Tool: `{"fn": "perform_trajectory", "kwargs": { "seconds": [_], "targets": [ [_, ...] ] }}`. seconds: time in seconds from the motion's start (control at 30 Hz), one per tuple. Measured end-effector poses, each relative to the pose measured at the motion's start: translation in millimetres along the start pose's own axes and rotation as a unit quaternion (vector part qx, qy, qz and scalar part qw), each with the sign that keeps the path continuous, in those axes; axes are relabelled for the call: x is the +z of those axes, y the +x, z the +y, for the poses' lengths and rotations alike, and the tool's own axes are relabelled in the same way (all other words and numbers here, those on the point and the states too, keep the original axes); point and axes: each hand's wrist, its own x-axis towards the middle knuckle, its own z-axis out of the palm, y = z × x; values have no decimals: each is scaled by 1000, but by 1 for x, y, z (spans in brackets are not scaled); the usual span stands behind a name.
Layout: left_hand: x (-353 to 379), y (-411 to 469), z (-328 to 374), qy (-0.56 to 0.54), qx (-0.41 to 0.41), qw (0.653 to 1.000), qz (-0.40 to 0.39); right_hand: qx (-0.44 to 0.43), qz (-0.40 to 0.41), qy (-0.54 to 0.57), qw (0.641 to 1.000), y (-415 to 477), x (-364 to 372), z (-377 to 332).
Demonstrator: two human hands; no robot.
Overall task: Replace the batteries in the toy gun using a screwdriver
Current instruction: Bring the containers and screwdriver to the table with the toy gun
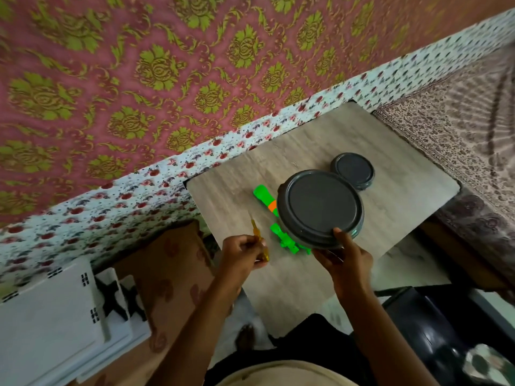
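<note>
- I see the left hand [245, 253] curled round the yellow screwdriver [265, 253].
- The right hand [345, 260] pinches the grey tub [320, 207] at its rim — the toy gun [263, 197] lies partly behind it.

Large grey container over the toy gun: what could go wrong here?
The right hand holds the large container by one edge only; it might tip or slip onto the toy gun. The container hides much of the gun, so the screwdriver in the left hand may be aimed half blind.
</note>
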Motion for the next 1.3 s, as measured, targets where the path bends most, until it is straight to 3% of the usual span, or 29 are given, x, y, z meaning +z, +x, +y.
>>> {"fn": "perform_trajectory", "kwargs": {
  "seconds": [0.27, 0.5, 0.7, 1.03, 1.3],
  "targets": [
    [59, 43, 0, 6, 15, 999, 43, 2, -31, -54, 998, 81, 2, -34],
    [133, 93, -7, -22, 2, 987, 157, 68, -91, -89, 989, 183, 18, -84],
    [176, 119, -10, -20, 18, 977, 212, 76, -152, -108, 979, 225, 25, -119],
    [224, 149, 0, -15, -10, 983, 182, 60, -138, -110, 982, 228, 6, -132],
    [255, 177, -19, 57, -31, 988, 138, 51, -102, -105, 988, 242, -26, -156]
  ]
}}
